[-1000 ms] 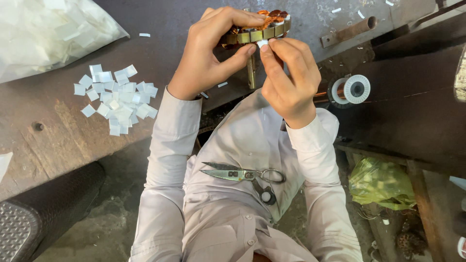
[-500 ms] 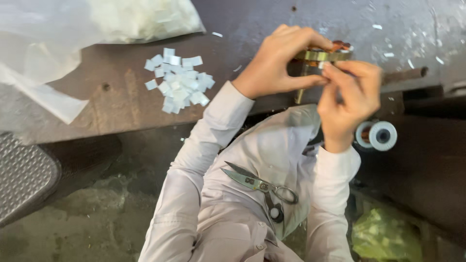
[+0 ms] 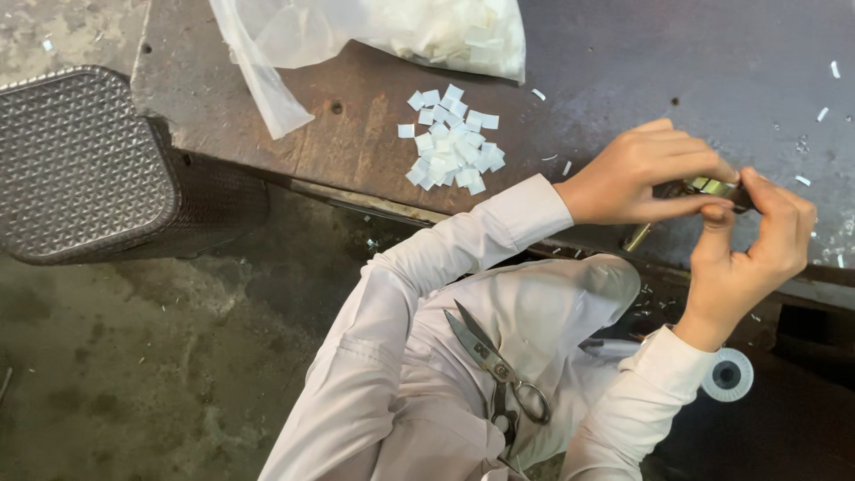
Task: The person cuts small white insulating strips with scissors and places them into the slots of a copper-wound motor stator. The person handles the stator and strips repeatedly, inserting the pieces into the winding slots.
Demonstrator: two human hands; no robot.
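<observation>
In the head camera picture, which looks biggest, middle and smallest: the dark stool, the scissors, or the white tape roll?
1. dark stool, biggest
2. scissors on the lap
3. white tape roll, smallest, partly hidden by a sleeve

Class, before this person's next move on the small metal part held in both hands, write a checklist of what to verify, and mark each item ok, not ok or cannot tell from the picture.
1. Left hand grips the small metal part: ok.
2. Right hand has its fingers on the same part: ok.
3. Part held above the workbench, not beyond its edge: ok.
4. Pile of white squares lies on the bench, apart from both hands: ok.
5. Scissors rest loose on the lap, blades closed: ok, though they could slip.
6. A white square is already fitted on the part: cannot tell, fingers hide it.
</observation>
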